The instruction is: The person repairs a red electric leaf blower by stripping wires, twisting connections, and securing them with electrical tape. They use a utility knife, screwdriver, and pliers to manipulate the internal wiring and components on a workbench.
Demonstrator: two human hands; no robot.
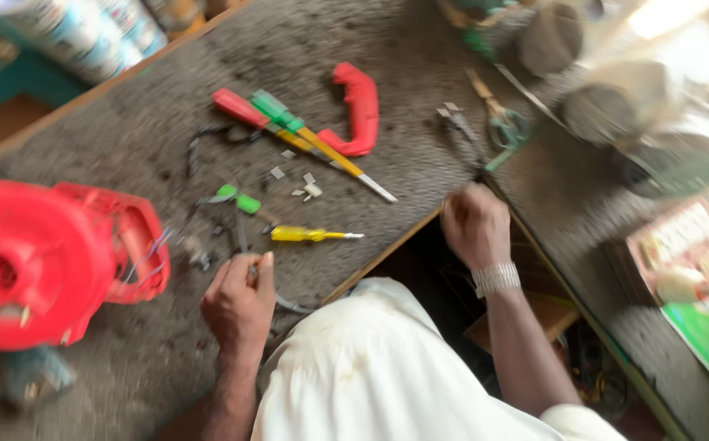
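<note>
A worn grey desk [167, 139] is seen from above, littered with hand tools and small metal scraps; the picture is blurred by motion.

The left hand [238, 304] rests at the desk's six o'clock edge, its grip closed around a thin dark tool [244, 245] whose shaft runs toward twelve o'clock. The tool's kind cannot be told. The right hand [474, 224] is held at three o'clock of the left, fisted at the desk corner; whether anything is held in it cannot be told.

A yellow-handled screwdriver [309, 234] lies just at one o'clock of the left hand. Green-handled pliers [236, 198] lie at twelve o'clock. Further up, a red-handled screwdriver [244, 109] and a green-handled screwdriver [277, 110] lie crossed beside a red curved handle [354, 106]. A red blower housing [52, 261] sits at nine o'clock, loose wires [152, 245] trailing from it toward the left hand.

Risks noted: the trailing wires could be snagged by the held tool, and scraps or the yellow screwdriver could be swept off the nearby edge by a careless wrist.
</note>
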